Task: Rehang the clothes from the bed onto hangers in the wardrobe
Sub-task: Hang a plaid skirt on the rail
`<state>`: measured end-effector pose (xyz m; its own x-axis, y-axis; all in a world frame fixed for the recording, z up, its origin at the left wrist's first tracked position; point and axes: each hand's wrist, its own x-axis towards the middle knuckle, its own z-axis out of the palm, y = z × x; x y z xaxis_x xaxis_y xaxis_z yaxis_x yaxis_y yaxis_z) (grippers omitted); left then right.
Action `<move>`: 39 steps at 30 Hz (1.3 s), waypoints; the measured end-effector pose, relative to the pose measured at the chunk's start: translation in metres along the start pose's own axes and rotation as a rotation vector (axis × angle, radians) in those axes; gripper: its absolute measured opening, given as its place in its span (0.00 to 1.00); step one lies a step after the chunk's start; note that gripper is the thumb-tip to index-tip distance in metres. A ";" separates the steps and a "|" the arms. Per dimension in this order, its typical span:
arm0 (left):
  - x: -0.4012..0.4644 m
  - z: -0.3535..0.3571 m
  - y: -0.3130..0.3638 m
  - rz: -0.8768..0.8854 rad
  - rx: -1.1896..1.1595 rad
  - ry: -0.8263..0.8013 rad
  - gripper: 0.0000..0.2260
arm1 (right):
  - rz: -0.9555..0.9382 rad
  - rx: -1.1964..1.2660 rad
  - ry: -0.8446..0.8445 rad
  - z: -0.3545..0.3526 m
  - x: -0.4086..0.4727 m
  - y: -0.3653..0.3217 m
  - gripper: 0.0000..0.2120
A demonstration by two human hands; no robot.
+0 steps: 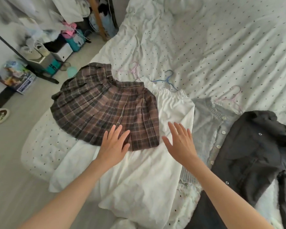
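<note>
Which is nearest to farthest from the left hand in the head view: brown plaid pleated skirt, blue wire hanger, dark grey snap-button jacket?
From the left hand:
1. Brown plaid pleated skirt: its hem lies right under the fingers, at centre left.
2. Blue wire hanger: farther up the bed, above the white garment's waistband.
3. Dark grey snap-button jacket: at the far right edge, beyond the right hand.

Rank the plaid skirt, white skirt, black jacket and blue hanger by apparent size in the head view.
1. White skirt
2. Plaid skirt and black jacket: look alike, and the jacket is cut off by the frame, so unranked
3. Blue hanger
</note>
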<state>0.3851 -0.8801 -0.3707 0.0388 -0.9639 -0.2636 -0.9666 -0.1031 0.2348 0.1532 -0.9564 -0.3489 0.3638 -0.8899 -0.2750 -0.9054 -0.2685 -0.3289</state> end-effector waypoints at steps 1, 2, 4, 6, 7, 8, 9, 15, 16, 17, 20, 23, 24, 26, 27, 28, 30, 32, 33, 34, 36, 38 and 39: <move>0.015 0.005 -0.016 -0.010 0.009 -0.044 0.22 | 0.014 0.001 0.001 0.004 0.024 -0.005 0.28; 0.031 0.011 -0.033 -0.026 0.011 -0.090 0.23 | 0.028 0.001 -0.007 0.010 0.050 -0.011 0.28; 0.063 0.024 -0.066 -0.072 0.021 -0.181 0.24 | 0.043 -0.027 -0.053 0.025 0.101 -0.022 0.28; 0.094 0.039 -0.096 -0.085 0.052 -0.243 0.25 | 0.039 -0.055 -0.100 0.041 0.151 -0.032 0.29; 0.108 0.047 -0.112 -0.070 0.071 -0.255 0.25 | 0.041 -0.055 -0.119 0.050 0.175 -0.037 0.29; 0.122 0.056 -0.127 -0.048 0.086 -0.241 0.25 | 0.039 -0.047 -0.131 0.057 0.198 -0.040 0.30; 0.136 0.065 -0.142 -0.018 0.095 -0.216 0.25 | 0.036 -0.027 -0.134 0.064 0.219 -0.042 0.30; 0.179 0.125 -0.193 0.005 0.103 -0.254 0.25 | 0.112 0.120 -0.052 0.098 0.317 -0.041 0.28; 0.180 0.133 -0.197 0.015 0.115 -0.252 0.26 | 0.136 0.132 -0.040 0.102 0.329 -0.042 0.28; 0.179 0.140 -0.199 0.020 0.122 -0.251 0.27 | 0.157 0.139 -0.035 0.106 0.340 -0.042 0.27; 0.178 0.150 -0.203 0.027 0.110 -0.239 0.29 | 0.199 0.124 -0.039 0.116 0.372 -0.045 0.26; 0.178 0.154 -0.205 0.034 0.098 -0.200 0.29 | 0.211 0.088 -0.031 0.124 0.393 -0.048 0.24; 0.179 0.154 -0.205 0.035 0.093 -0.193 0.28 | 0.220 0.082 -0.024 0.126 0.399 -0.049 0.23; 0.181 0.155 -0.207 0.047 0.090 -0.187 0.29 | 0.276 0.101 -0.016 0.128 0.407 -0.051 0.22; 0.181 0.156 -0.207 0.052 0.093 -0.180 0.29 | 0.316 0.148 -0.014 0.129 0.411 -0.051 0.22; 0.181 0.156 -0.207 0.054 0.098 -0.172 0.29 | 0.354 0.215 -0.011 0.128 0.415 -0.052 0.22; 0.180 0.155 -0.208 0.055 0.100 -0.178 0.29 | 0.411 0.329 -0.007 0.126 0.416 -0.053 0.21; 0.180 0.152 -0.208 0.055 0.105 -0.200 0.28 | 0.419 0.364 0.026 0.121 0.411 -0.054 0.19; 0.179 0.149 -0.209 0.054 0.108 -0.211 0.28 | 0.414 0.378 0.050 0.118 0.407 -0.056 0.19; 0.179 0.146 -0.209 0.048 0.110 -0.222 0.27 | 0.410 0.398 0.074 0.113 0.402 -0.059 0.18; 0.176 0.136 -0.208 0.025 0.095 -0.239 0.27 | 0.406 0.453 0.104 0.100 0.392 -0.066 0.15; 0.170 0.119 -0.205 0.011 0.076 -0.247 0.29 | 0.415 0.522 0.110 0.083 0.379 -0.074 0.12; 0.168 0.107 -0.202 0.019 0.078 -0.229 0.30 | 0.417 0.549 0.113 0.072 0.371 -0.079 0.11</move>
<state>0.5600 -0.9952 -0.5632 -0.0297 -0.8835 -0.4676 -0.9836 -0.0574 0.1709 0.3756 -1.2390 -0.4899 -0.0425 -0.9191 -0.3918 -0.7121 0.3029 -0.6334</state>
